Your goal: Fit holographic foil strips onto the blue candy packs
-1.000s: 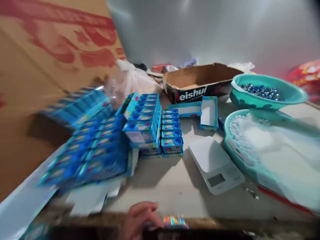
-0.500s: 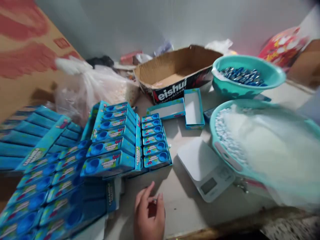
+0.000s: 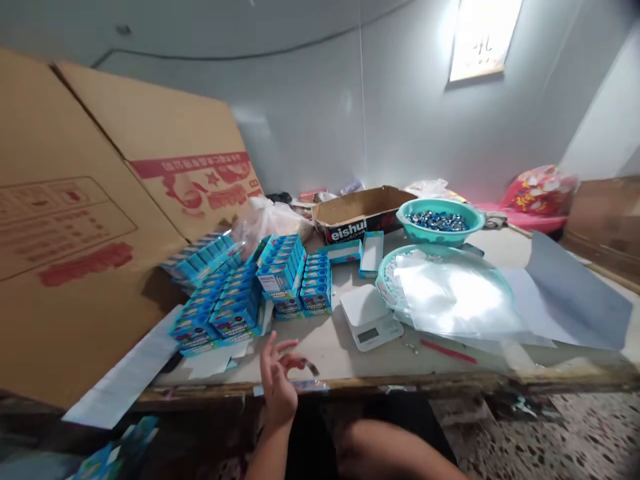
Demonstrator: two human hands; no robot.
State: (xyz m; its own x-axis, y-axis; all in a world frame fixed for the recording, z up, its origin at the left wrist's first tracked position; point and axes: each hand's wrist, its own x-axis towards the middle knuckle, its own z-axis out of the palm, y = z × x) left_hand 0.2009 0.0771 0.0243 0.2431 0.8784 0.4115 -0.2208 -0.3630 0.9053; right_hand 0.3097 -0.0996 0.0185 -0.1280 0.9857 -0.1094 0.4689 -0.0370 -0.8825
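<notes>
My left hand (image 3: 280, 381) is over the front edge of the table, its fingers partly curled. A small dark shiny piece (image 3: 311, 367) shows at the fingertips; its kind is too small to make out. Low over my lap is my right hand (image 3: 367, 440), smeared by motion, its fingers not distinguishable. Left of the left hand stand rows of small blue candy boxes (image 3: 235, 307). Another stack of blue boxes (image 3: 280, 263) rises beyond it. A white kitchen scale (image 3: 369, 320) lies to its right.
Two open blue trays (image 3: 371, 257) lie near a cut-down carton (image 3: 350, 223). A turquoise bowl (image 3: 440, 233) holds blue wrapped pieces; a larger basin (image 3: 387, 300) is partly covered by clear plastic. Large cardboard (image 3: 75, 233) stands left. A red strip (image 3: 447, 351) lies near the front edge.
The view has tilted up and drawn back, showing more wall, the table edge and my lap. My right hand has come into view. My left hand now sits nearer the table edge.
</notes>
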